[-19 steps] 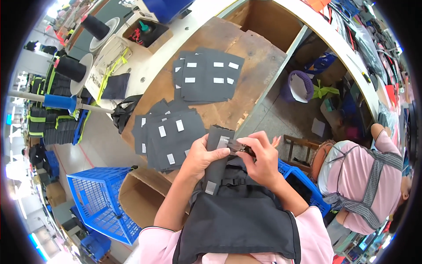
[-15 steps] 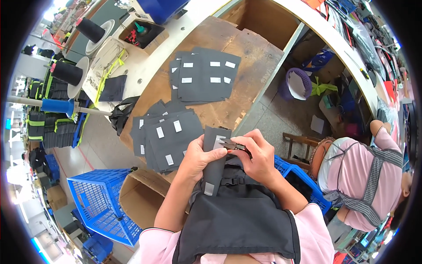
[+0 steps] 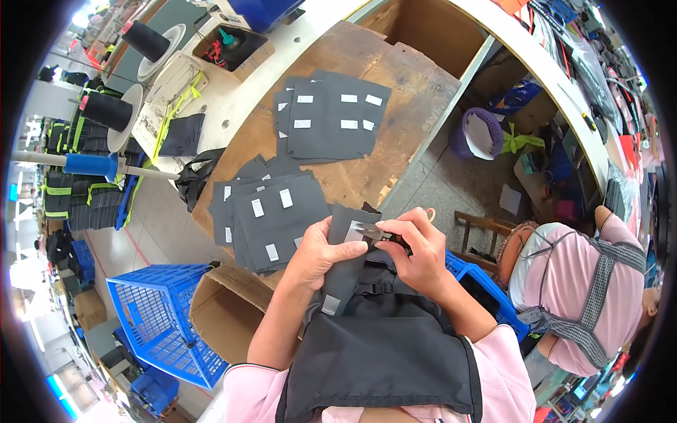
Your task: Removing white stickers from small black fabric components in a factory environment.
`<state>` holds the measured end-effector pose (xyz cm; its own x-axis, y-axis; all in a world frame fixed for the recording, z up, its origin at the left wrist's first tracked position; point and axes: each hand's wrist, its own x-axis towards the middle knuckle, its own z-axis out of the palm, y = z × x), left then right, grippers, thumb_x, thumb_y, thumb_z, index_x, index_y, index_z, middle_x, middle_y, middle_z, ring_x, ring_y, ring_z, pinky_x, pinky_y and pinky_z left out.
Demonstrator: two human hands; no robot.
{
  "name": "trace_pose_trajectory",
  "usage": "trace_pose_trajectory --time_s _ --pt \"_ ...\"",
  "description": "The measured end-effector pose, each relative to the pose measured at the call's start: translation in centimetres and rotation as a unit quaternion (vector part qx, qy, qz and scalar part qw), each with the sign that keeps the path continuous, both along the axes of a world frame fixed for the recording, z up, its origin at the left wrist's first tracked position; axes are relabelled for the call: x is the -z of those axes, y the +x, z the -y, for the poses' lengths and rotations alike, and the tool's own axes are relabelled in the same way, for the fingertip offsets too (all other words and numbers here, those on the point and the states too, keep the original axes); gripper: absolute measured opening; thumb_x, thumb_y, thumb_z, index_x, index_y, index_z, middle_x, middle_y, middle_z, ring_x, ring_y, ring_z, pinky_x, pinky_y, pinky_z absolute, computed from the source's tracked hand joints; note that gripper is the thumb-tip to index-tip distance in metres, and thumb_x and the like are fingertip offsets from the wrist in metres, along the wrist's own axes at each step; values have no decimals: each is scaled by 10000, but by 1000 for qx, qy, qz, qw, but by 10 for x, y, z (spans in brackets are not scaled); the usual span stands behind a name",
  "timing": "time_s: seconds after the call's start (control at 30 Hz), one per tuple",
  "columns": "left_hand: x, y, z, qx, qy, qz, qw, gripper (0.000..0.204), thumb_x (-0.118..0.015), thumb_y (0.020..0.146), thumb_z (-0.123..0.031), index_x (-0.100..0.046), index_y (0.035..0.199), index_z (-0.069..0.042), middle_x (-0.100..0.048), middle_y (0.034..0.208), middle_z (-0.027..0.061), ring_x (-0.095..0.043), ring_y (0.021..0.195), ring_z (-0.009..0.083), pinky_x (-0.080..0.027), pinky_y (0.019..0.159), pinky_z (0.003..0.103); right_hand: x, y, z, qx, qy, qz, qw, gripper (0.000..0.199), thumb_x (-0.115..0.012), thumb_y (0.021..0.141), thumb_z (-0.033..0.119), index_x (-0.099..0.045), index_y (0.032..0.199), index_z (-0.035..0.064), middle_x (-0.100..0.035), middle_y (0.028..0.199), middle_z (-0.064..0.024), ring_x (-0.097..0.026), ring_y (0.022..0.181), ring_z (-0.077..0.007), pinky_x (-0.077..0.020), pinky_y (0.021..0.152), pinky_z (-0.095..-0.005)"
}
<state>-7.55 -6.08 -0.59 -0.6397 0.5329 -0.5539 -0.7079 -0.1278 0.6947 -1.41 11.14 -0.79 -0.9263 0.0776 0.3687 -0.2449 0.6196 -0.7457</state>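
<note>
We see both hands lifted slightly off the wooden table [image 3: 395,92], left hand [image 3: 321,250] still pinching the dark fabric piece [image 3: 345,261] while right hand [image 3: 419,250] fingers close on small snips [image 3: 377,233] (blades half hidden).

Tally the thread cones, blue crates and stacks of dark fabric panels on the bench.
Black thread cones: 2
Blue plastic crates: 2
Stacks of dark fabric panels on the wooden bench: 2
Total: 6

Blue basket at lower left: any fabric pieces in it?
No: the blue basket shows only its bare mesh walls and floor, while the dark fabric pieces lie stacked on the wooden table.
</note>
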Motion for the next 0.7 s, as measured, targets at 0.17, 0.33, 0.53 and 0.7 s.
trace_pose_trajectory --time_s 0.17,0.33,0.53,0.7 --pt "3 2 0 2 0 10 1000 406 -768 665 -74 -547 998 -3 -609 906 52 -579 802 111 -475 752 255 -3 -1 -3 -15 44 -11 999 242 -701 637 37 -615 863 56 -525 711 -67 -535 571 -231 -427 508 -319" --pt "0 2 -1 2 -10 12 1000 398 -769 662 -77 -551 989 -7 -613 896 50 -580 795 110 -474 750 253 -1 1 -7 13 24 -45 999 242 -703 629 34 -619 855 57 -527 701 -47 -524 548 -208 -405 489 -309" --pt "1 1 0 16 -22 1 1000 408 -778 653 -101 -557 984 -9 -615 899 48 -579 795 107 -470 750 254 -10 1 -11 -22 93 -51 994 263 -708 616 54 -619 862 70 -536 714 -19 -516 545 -177 -375 473 -283" --pt "2 1 1 24 -19 -9 999 407 -773 654 -104 -559 987 -5 -615 892 48 -580 792 105 -467 746 248 -12 -2 -15 -51 108 -46 992 270 -707 609 60 -614 862 74 -542 725 -15 -519 561 -174 -378 483 -282"
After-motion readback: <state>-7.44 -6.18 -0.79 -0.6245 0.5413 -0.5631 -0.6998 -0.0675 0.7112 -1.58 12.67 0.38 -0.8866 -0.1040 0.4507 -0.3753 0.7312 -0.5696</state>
